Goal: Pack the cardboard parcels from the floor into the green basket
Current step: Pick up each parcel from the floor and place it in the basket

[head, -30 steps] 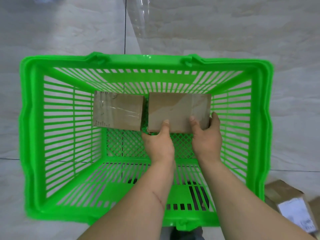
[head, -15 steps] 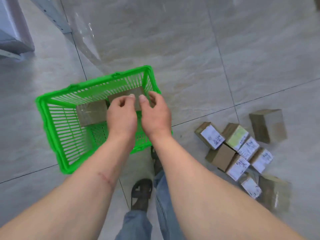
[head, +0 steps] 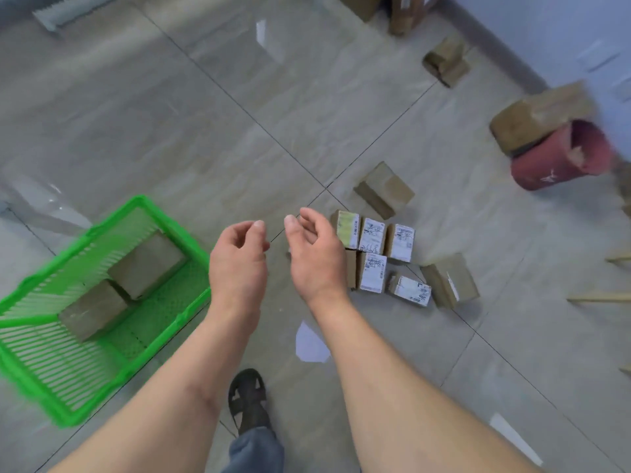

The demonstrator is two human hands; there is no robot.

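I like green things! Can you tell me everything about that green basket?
The green basket looks like bright plastic, with slatted walls, a mesh bottom and a thick rim. It sits on the grey tiled floor, left of the person's hands, which do not touch it. Two plain brown cardboard parcels lie inside, side by side.

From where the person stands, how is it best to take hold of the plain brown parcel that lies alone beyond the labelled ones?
Probably from above, fingers and thumb pinching the two long side faces of the plain brown parcel. It lies flat and apart from the labelled parcels, so both sides are free. The right hand, open and empty, is the nearer one.
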